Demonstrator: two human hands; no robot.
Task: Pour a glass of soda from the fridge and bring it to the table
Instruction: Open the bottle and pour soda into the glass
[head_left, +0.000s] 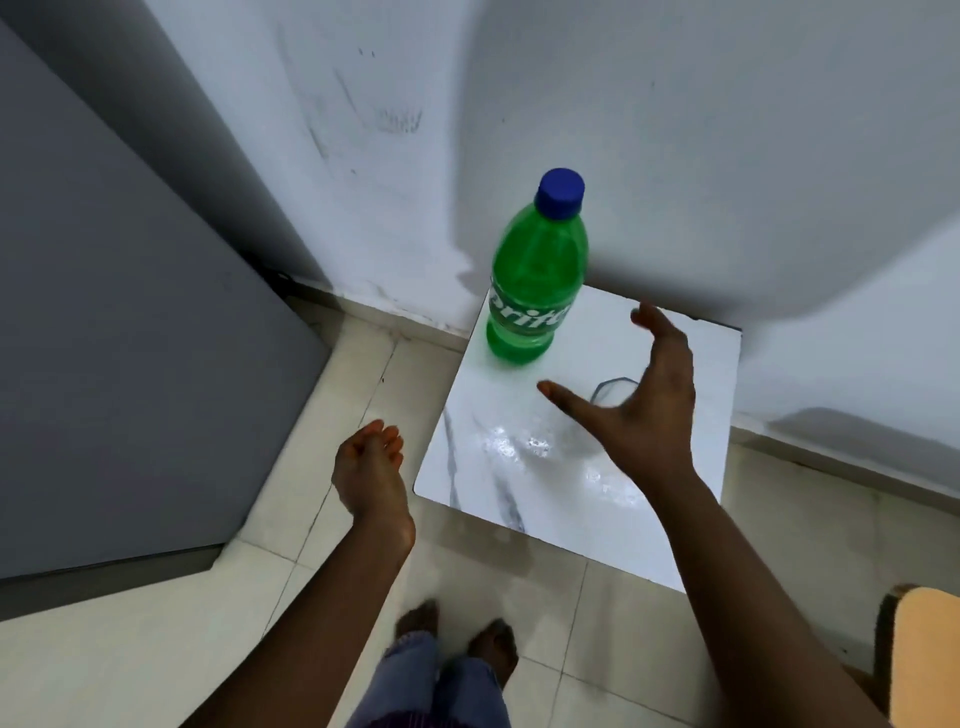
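A green soda bottle (535, 280) with a blue cap stands upright at the far left corner of a small white marble-look table (498, 483). A clear glass (608, 395) stands on the table, mostly hidden behind my right hand (644, 395). That hand hovers above the glass with thumb and fingers spread wide, holding nothing, a little right of the bottle. My left hand (371, 467) hangs over the floor beside the table's left edge, fingers loosely curled and empty.
A grey fridge (130, 338) fills the left side, its door closed. White walls meet in a corner behind the table. Beige floor tiles (156, 649) lie below, with my bare feet (457, 639) near the bottom. A tan chair edge (924, 654) shows at the lower right.
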